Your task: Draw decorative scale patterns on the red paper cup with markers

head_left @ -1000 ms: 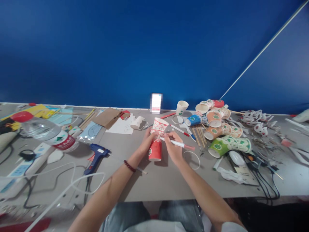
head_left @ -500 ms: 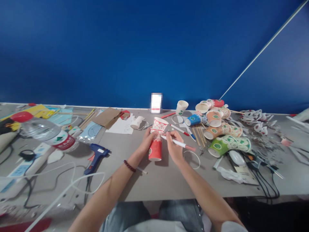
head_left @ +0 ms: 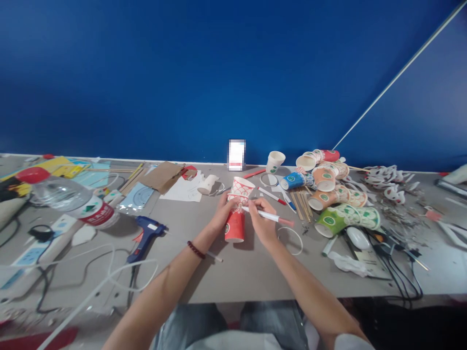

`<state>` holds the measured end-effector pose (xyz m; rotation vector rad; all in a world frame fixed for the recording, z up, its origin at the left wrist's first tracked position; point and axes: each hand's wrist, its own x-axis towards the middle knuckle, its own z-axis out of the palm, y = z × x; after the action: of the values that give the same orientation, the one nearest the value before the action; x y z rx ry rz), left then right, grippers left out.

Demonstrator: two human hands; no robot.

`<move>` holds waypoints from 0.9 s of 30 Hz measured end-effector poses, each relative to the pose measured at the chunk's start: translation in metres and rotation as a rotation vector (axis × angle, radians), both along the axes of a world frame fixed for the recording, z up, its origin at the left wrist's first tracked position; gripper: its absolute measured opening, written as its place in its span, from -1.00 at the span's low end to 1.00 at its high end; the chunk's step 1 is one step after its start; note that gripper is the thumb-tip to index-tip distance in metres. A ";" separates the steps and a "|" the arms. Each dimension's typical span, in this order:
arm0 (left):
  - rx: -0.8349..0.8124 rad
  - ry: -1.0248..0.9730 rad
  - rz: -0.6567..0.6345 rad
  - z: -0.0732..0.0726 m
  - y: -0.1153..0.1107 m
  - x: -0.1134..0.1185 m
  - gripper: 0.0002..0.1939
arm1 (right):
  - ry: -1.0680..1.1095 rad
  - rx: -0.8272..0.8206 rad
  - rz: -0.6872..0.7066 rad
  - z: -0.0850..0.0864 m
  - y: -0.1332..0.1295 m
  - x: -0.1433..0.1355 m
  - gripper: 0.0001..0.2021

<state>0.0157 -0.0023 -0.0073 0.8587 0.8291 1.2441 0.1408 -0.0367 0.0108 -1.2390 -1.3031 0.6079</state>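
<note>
My left hand (head_left: 223, 213) is wrapped round two paper cups joined end to end, lying on the table in front of me. The nearer part is a red paper cup (head_left: 234, 229); the farther one is a white paper cup with a red scallop pattern (head_left: 242, 185). Between the fingers of my right hand (head_left: 263, 221) is a white marker (head_left: 268, 215) with a red end. Its tip points left and meets the red cup near the joint; whether it touches is too small to tell.
Left of my arms lie a blue glue gun (head_left: 146, 237), a water bottle (head_left: 78, 201) and a power strip (head_left: 34, 257). On the right are several joined paper cups (head_left: 328, 221), wooden sticks (head_left: 301, 206) and cables. A plain cup (head_left: 275, 161) and a phone (head_left: 236, 155) stand behind.
The marker and my right hand have shifted very slightly, the marker's tip a little lower and to the left. My left hand and the cups stay in place.
</note>
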 end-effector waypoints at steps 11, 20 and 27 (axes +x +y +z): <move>-0.009 -0.001 -0.006 0.001 0.000 0.000 -0.66 | 0.045 0.036 -0.036 -0.001 0.002 0.001 -0.77; 0.004 0.006 -0.002 -0.005 0.003 -0.001 -0.66 | 0.011 0.010 -0.001 0.000 -0.001 -0.001 -0.75; 0.012 -0.021 0.012 -0.002 0.002 0.000 -0.67 | 0.139 0.019 -0.006 -0.001 0.003 0.000 -0.76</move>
<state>0.0159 -0.0008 -0.0092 0.8504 0.8120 1.2673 0.1404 -0.0341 0.0101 -1.1640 -1.1866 0.6636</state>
